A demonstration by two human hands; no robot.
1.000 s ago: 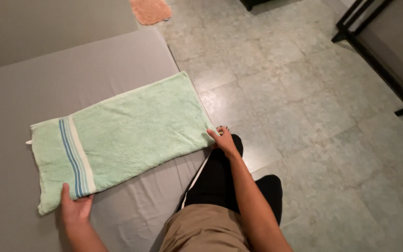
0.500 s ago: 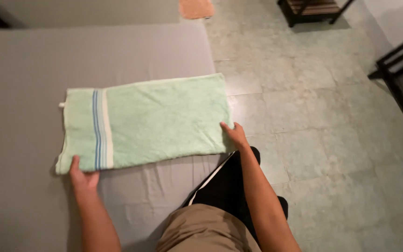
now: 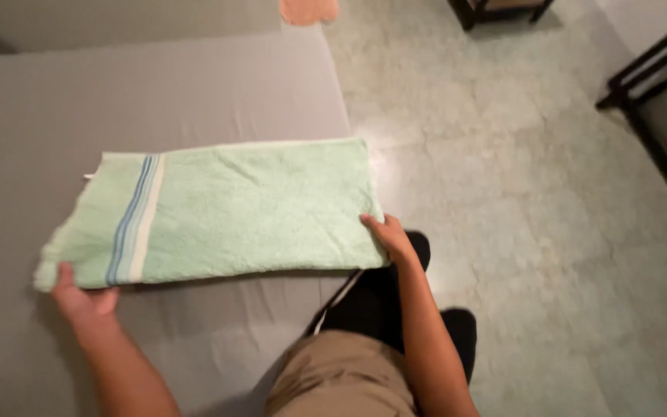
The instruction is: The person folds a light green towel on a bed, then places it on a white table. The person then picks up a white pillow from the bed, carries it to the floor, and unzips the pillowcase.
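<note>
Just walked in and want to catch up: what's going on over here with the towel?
A person is handling a light green towel with blue and white stripes near one end, laid flat on a grey-covered surface. The left hand grips the towel's near corner at the striped end, and the right hand holds the near corner at the other end, by the surface's edge. A small peach cloth lies at the far edge.

Both forearms are left bare, no sleeves seen; khaki shorts [image 3: 341, 382] are worn over black legwear [image 3: 380, 305] with a white stripe.
</note>
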